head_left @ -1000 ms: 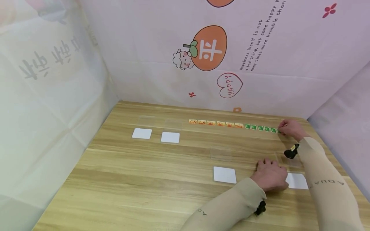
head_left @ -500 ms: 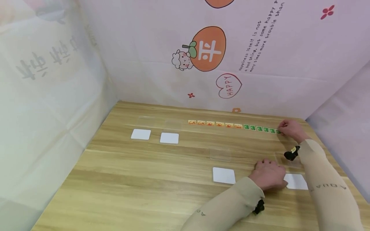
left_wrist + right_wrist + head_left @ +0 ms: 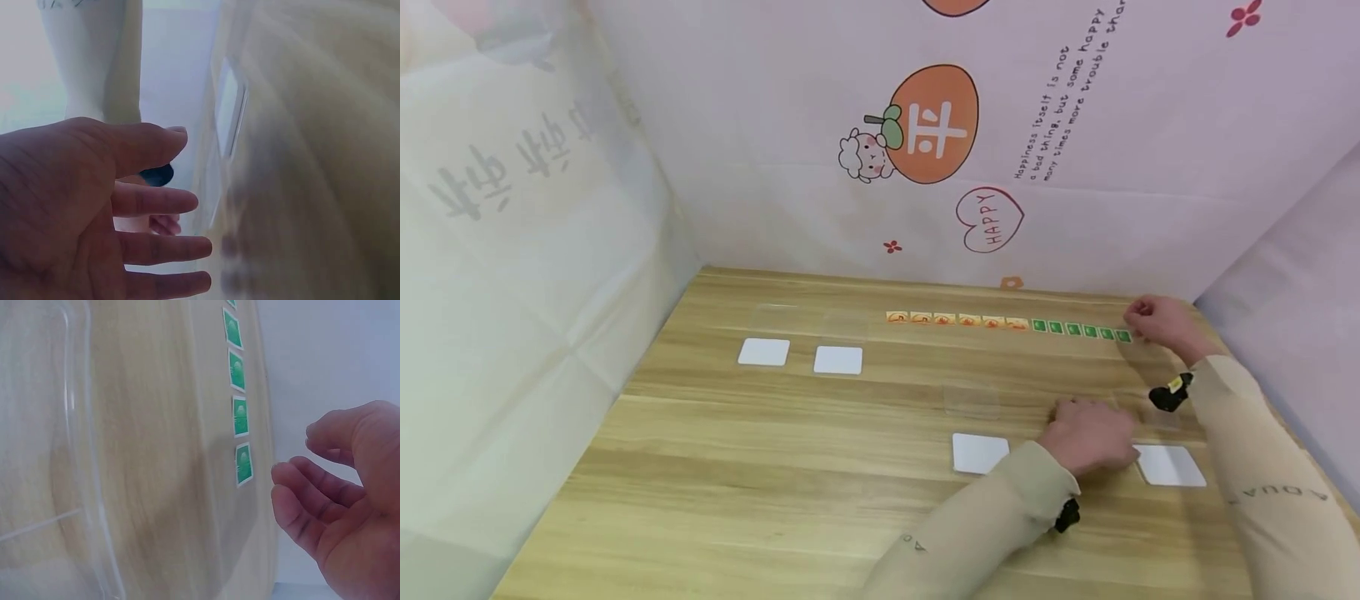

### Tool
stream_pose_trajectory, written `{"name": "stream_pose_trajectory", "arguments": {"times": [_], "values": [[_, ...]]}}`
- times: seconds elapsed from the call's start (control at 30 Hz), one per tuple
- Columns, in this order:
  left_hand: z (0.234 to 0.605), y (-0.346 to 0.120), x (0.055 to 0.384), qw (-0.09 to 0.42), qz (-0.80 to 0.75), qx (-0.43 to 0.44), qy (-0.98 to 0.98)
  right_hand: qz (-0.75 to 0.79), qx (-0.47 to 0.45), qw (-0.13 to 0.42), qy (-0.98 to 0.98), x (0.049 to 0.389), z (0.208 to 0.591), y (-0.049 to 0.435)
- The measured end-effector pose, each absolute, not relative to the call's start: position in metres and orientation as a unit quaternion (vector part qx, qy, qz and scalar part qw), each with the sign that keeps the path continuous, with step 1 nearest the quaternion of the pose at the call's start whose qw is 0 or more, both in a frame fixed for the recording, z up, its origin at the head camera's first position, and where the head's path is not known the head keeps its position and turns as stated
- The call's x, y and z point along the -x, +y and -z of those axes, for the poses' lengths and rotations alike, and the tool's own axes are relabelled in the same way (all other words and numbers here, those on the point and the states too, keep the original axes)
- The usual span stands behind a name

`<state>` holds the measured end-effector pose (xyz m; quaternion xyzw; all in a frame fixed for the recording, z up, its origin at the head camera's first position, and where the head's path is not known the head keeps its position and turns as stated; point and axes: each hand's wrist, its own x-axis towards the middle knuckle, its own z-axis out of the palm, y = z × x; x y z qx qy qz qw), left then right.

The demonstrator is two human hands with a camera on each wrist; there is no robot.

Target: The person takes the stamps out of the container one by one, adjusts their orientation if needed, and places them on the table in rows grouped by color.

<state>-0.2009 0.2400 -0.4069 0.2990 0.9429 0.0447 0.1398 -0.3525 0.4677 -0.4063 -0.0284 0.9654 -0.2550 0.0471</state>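
Note:
A row of small stamp-like pieces lies along the back of the table, orange pieces [image 3: 967, 320] on the left and green pieces [image 3: 1072, 330] on the right. Just past the last green piece [image 3: 244, 464] my right hand [image 3: 1167, 323] hovers, thumb and fingers apart and loosely bent, holding nothing. Nearer to me, my left hand [image 3: 1092, 435] is over the table between two white rectangles. In the left wrist view its fingers [image 3: 165, 248] are straight and spread, nothing in them. A white rectangle [image 3: 1170, 465] lies just right of that hand.
Another white rectangle [image 3: 981, 452] lies left of my left hand; two more, one the left-hand white rectangle [image 3: 763, 352], lie farther left. Behind them are faint clear plastic rectangles [image 3: 972, 400]. A printed cloth wall [image 3: 820, 208] rises at the table's back edge.
My right hand has lifted off the last green piece and moved slightly right, leaving that piece in the row. My left hand has shifted slightly left and back, showing more of the white rectangle.

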Motion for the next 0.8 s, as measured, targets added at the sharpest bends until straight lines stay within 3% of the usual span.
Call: {"name": "stream_pose_trajectory", "arguments": {"times": [0.27,0.8], "values": [[0.399,0.224,0.212,0.147,-0.033,-0.291,0.945,0.229,0.037,0.041,0.972,0.35,0.399,0.462],[0.385,0.178,0.23,0.11,-0.029,-0.271,0.956,0.168,0.057,0.04,0.983,0.331,0.379,0.448]]}}
